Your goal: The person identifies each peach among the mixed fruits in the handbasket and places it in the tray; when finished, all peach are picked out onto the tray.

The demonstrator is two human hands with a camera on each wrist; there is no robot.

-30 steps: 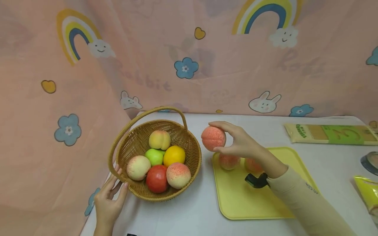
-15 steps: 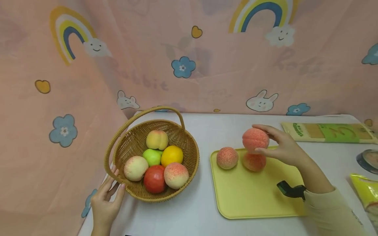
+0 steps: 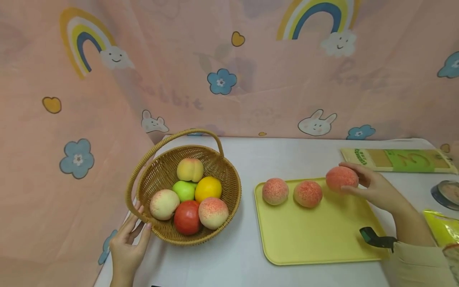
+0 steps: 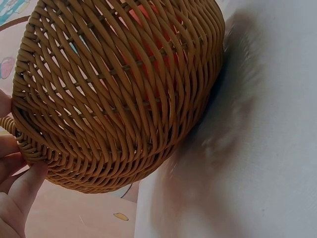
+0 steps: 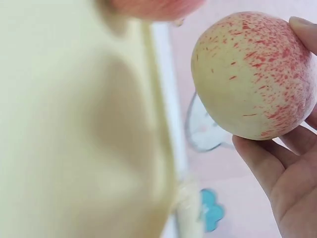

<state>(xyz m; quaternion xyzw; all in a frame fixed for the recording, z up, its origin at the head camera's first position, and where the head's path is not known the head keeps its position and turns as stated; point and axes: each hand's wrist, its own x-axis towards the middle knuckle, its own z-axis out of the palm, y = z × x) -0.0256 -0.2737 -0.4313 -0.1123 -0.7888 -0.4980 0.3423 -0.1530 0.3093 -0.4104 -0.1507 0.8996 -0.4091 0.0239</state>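
Observation:
In the head view, my left hand (image 3: 127, 247) grips the brown wicker basket (image 4: 114, 94) at its left rim by the handle's foot. The left wrist view shows thumb and fingers pinching the rim. Inside lie a red apple (image 3: 187, 217), a green fruit (image 3: 184, 191), an orange-yellow fruit (image 3: 208, 190), a yellow peach (image 3: 190, 170) and two pale peaches. My right hand (image 3: 381, 193) holds a pinkish peach (image 3: 340, 179) between thumb and fingers at the yellow tray's (image 3: 312, 239) back right corner. Whether it touches the tray I cannot tell.
Two more pink peaches, a left one (image 3: 275, 191) and a middle one (image 3: 308, 194), sit along the tray's back edge. Behind lies a long noodle-like packet (image 3: 401, 160). A round container (image 3: 448, 194) and a yellow packet (image 3: 442, 229) stand at the right edge.
My right hand has carried the peach rightward and down, from beside the basket to the tray's back right corner, uncovering the two other tray peaches. My left hand keeps its hold on the basket.

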